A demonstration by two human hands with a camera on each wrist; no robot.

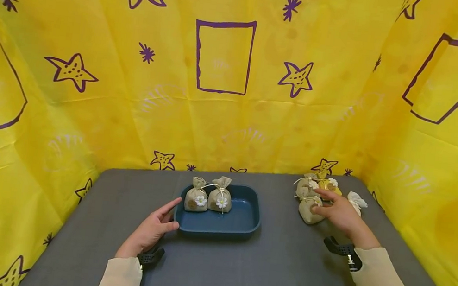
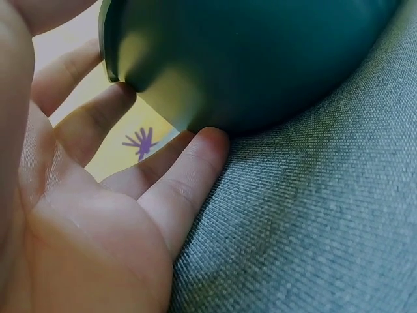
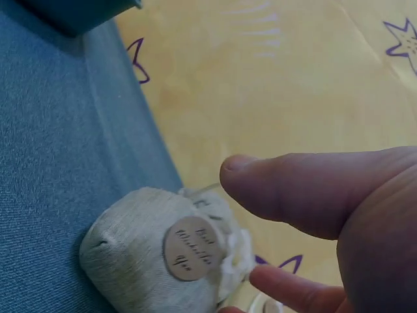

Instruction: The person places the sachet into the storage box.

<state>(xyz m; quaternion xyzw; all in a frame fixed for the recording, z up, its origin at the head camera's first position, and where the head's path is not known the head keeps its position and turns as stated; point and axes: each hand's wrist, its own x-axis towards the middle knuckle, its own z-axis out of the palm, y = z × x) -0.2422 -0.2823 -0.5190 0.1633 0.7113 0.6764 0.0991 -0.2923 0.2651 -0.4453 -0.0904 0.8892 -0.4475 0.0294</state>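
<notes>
A blue rectangular tray (image 1: 220, 229) holds two small beige drawstring sachets, the left sachet (image 1: 196, 202) and the right sachet (image 1: 219, 205), each with a white flower. My left hand (image 1: 152, 229) touches the tray's left end with fairly straight fingers (image 2: 189, 173). At the right, my right hand (image 1: 343, 215) hovers at a cluster of sachets, thumb and fingers spread. Nearest it is a beige sachet (image 1: 309, 212) with a round paper label (image 3: 193, 248); the thumb (image 3: 280, 192) stands apart from it. Some fingers are hidden behind the sachet.
Behind that sachet are another beige sachet (image 1: 305, 186) and a yellow sachet (image 1: 330, 186). A white sachet (image 1: 356, 202) lies right of them, partly behind the right hand. Yellow patterned cloth (image 1: 222, 128) surrounds the grey table (image 1: 215, 272) at the back and sides.
</notes>
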